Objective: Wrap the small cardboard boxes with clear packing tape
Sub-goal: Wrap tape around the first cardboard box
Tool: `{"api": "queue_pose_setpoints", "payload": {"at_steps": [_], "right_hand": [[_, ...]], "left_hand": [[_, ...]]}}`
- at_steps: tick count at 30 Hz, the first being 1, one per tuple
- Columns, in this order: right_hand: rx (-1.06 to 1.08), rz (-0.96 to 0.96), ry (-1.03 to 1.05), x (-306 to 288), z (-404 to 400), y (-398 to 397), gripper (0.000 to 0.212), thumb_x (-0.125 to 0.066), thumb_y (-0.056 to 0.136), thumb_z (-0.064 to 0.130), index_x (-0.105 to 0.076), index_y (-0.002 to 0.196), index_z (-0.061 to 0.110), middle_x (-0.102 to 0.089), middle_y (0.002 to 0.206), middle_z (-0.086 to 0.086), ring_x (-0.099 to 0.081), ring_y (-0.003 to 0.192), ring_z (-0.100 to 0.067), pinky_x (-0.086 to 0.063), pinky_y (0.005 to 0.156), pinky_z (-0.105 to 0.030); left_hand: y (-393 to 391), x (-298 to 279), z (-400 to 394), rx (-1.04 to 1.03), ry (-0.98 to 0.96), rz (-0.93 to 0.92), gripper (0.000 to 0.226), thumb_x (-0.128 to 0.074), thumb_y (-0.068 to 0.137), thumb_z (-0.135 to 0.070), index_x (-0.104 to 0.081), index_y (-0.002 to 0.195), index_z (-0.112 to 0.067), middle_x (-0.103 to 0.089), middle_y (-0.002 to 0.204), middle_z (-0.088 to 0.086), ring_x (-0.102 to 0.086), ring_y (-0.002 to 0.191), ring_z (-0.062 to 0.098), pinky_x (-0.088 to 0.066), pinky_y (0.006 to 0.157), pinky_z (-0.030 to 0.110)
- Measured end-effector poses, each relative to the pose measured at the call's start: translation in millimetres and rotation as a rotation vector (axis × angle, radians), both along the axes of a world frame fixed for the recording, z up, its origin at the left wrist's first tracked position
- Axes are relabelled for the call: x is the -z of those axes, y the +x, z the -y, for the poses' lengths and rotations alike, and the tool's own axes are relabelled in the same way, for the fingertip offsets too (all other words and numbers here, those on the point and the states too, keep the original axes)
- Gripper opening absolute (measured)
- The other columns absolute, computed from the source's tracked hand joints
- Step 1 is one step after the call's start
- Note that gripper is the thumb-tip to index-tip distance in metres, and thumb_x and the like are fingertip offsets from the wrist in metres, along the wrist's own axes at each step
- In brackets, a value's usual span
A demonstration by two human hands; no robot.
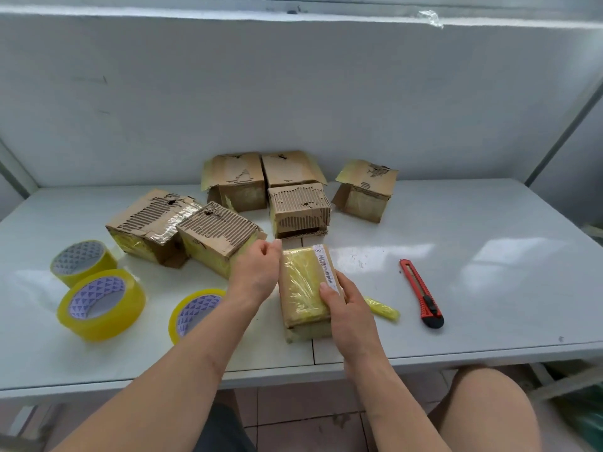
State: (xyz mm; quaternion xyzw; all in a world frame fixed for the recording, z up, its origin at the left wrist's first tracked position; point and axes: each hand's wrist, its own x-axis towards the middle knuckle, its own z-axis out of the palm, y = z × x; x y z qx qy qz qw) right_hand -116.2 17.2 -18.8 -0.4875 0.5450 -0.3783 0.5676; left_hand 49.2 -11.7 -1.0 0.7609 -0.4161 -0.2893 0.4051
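A bare knee shows below the near edge of the desk. Just past that edge, near its middle, lies the taped box with a barcode label along its right side. The right hand grips the box's near right side, thumb on top, fingers curled round it. The left hand sits against the box's left far corner, fingers loosely bent; whether its grip holds anything I cannot tell. Right of the box lie a crumpled strip of yellow tape and, farther right, a red knife. Three tape rolls sit toward the near left. Six worn boxes cluster behind, toward the far edge.
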Motion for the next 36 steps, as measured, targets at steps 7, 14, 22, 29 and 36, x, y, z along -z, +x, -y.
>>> {"api": "queue_pose_setpoints", "payload": {"at_steps": [7, 14, 22, 29, 36], "right_hand": [[0.152, 0.073, 0.019, -10.8, 31.4, -50.3, 0.032, -0.062, 0.096, 0.035, -0.063, 0.128, 0.034, -0.072, 0.111, 0.010, -0.070, 0.101, -0.012, -0.057, 0.093, -0.041], [0.310, 0.147, 0.007, -16.7, 67.2, -126.4, 0.025, -0.064, 0.094, 0.032, -0.070, 0.118, 0.034, -0.075, 0.105, 0.007, -0.072, 0.098, -0.018, -0.057, 0.078, -0.036], [0.421, 0.152, -0.022, -10.5, 125.4, -219.6, 0.021, -0.065, 0.094, 0.031, -0.071, 0.114, 0.032, -0.074, 0.106, 0.008, -0.069, 0.097, -0.014, -0.056, 0.085, -0.033], [0.490, 0.136, -0.030, 1.9, 193.1, -291.0, 0.023, -0.066, 0.093, 0.033, -0.071, 0.116, 0.031, -0.073, 0.109, 0.008, -0.067, 0.103, -0.015, -0.053, 0.090, -0.034], [0.482, 0.080, -0.040, 12.3, 249.2, -327.5, 0.030, -0.067, 0.092, 0.034, -0.069, 0.122, 0.029, -0.071, 0.114, 0.005, -0.066, 0.107, -0.018, -0.054, 0.091, -0.034]], "left_hand": [[-21.6, 6.8, 11.3, 0.257, -0.376, 1.129, 0.038, -0.041, 0.096, -0.034, -0.064, 0.074, -0.015, -0.061, 0.069, 0.000, -0.057, 0.055, 0.025, -0.037, 0.045, 0.029], [-97.2, -9.3, 55.6, 0.442, -0.547, 1.223, 0.036, -0.043, 0.095, -0.033, -0.066, 0.073, -0.015, -0.061, 0.067, 0.001, -0.056, 0.053, 0.024, -0.035, 0.046, 0.030], [-195.5, -7.1, 123.5, 0.569, -0.667, 1.201, 0.039, -0.040, 0.094, -0.032, -0.064, 0.070, -0.013, -0.061, 0.066, 0.001, -0.057, 0.051, 0.027, -0.033, 0.046, 0.027], [-265.0, 1.7, 180.8, 0.640, -0.682, 1.178, 0.040, -0.038, 0.094, -0.033, -0.065, 0.070, -0.014, -0.061, 0.066, 0.000, -0.055, 0.049, 0.027, -0.025, 0.048, 0.024], [-307.6, 11.3, 220.7, 0.700, -0.633, 1.206, 0.027, -0.061, 0.090, -0.027, -0.058, 0.065, -0.016, -0.056, 0.061, 0.000, -0.054, 0.047, 0.027, -0.020, 0.048, 0.024]]}}
